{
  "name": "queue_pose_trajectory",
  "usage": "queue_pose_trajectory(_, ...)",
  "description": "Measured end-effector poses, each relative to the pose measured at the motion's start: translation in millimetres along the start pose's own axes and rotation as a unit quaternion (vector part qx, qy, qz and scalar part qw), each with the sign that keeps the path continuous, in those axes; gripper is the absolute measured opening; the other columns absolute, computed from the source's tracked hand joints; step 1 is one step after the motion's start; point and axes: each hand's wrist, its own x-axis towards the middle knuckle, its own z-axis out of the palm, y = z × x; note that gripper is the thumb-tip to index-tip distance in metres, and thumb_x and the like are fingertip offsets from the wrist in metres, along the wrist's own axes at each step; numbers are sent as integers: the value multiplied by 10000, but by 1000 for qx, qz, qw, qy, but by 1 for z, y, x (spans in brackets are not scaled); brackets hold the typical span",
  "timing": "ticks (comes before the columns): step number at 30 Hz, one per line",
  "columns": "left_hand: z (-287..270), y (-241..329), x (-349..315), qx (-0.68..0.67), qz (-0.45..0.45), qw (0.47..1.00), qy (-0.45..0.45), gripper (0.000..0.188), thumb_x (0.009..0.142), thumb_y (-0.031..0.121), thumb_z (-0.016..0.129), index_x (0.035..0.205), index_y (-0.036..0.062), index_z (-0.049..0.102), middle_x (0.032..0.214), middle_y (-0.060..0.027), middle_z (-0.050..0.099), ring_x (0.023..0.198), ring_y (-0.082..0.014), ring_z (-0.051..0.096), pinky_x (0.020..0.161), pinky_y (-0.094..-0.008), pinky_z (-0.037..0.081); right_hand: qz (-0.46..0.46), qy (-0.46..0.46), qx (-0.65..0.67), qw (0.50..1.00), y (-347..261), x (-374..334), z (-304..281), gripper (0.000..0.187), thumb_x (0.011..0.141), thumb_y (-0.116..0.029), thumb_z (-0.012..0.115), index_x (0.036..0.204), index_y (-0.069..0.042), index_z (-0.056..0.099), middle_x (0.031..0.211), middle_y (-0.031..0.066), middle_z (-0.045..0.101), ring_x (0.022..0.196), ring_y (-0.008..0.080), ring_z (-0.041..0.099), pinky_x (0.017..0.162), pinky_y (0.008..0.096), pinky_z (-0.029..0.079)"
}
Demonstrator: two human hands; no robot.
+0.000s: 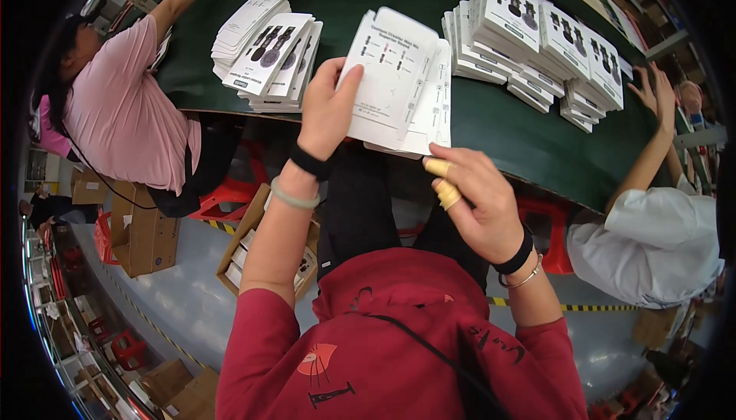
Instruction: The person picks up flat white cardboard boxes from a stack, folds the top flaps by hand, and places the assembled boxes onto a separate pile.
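Left hand [328,109] pinches white printed cartons [387,82], most fingers hidden behind; right hand [479,201], slightly blurred at their near-right corner, perhaps touching, grip indeterminable.

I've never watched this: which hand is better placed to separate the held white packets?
Probably the right hand: it's near a lower corner of the white packets, which the left hand grips.
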Motion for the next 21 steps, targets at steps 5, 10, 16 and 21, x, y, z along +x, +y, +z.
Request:
queue_pose_trajectory(5, -5, 43, -63, -37, 41, 993, -100, 192, 1007, 142, 591, 1089, -31, 574, 913, -63, 641, 840, -124, 597, 788, -258, 486, 58, 150, 20, 987, -5, 13, -12, 310, 860, -29, 715, 1165, -5, 667, 1133, 158, 654, 917, 223, 660, 787, 322, 535)
queue_pose_trajectory(10, -5, 47, -124, 97, 228, 955, -164, 102, 1010, 66, 546, 1082, -2, 524, 1043, -67, 625, 913, -135, 573, 842, -260, 471, 148, 97, 27, 984, -18, 18, -30, 324, 818, -125, 793, 1104, -14, 689, 945, 116, 617, 742, 189, 613, 657, 309, 507)
queue_pose_trajectory(16, -12, 42, -162, -363, -227, 836, -344, 559, 895, 105, 652, 1389, -8, 416, 1335, -124, 539, 1221, -234, 531, 1049, -355, 412, 73, -46, 23, 996, -12, -4, -34, 304, 789, -219, 833, 999, -47, 697, 830, 87, 557, 709, 215, 592, 609, 304, 474)
queue_pose_trajectory(21, -14, 24, -183, -357, -395, 722, -441, 907, 719, 183, 707, 1519, 0, 322, 1444, -195, 491, 1336, -326, 501, 1137, -441, 381, 5, -128, -8, 992, -32, -13, -36, 275, 847, -312, 776, 970, -78, 700, 811, 103, 586, 648, 269, 607, 566, 339, 488)
